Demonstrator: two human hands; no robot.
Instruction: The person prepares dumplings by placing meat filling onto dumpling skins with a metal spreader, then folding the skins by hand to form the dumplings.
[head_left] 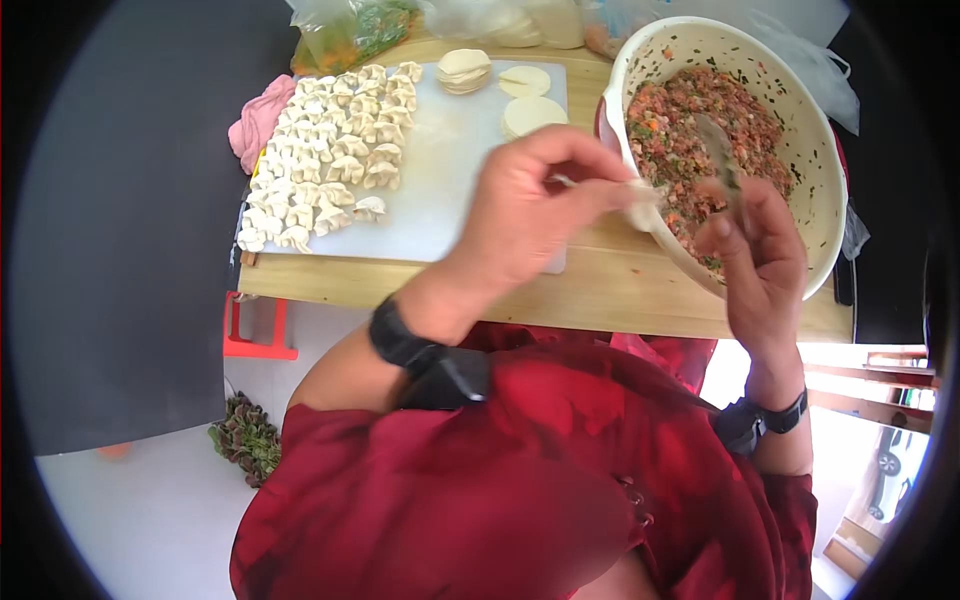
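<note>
My left hand [535, 200] pinches a pale dough wrapper [645, 203] at the near left rim of a large white bowl [815, 215]. In my right hand [765, 255], fingers closed, is a flat utensil [716, 150] smeared with filling, its tip over the bowl. Minced meat filling [690, 110] with green and orange bits lies inside the bowl. Rows of folded dumplings [335, 150] cover the left part of a white cutting board [440, 210]. Round wrappers [465, 70] are stacked at the board's far side, with more wrappers [533, 116] beside them.
Plastic bags [355, 28] stand along the back of the wooden table [640, 295]. A pink cloth [260, 122] lies beside the board's left edge. Below on the floor are a red stool [262, 350] and dark leafy greens [247, 440].
</note>
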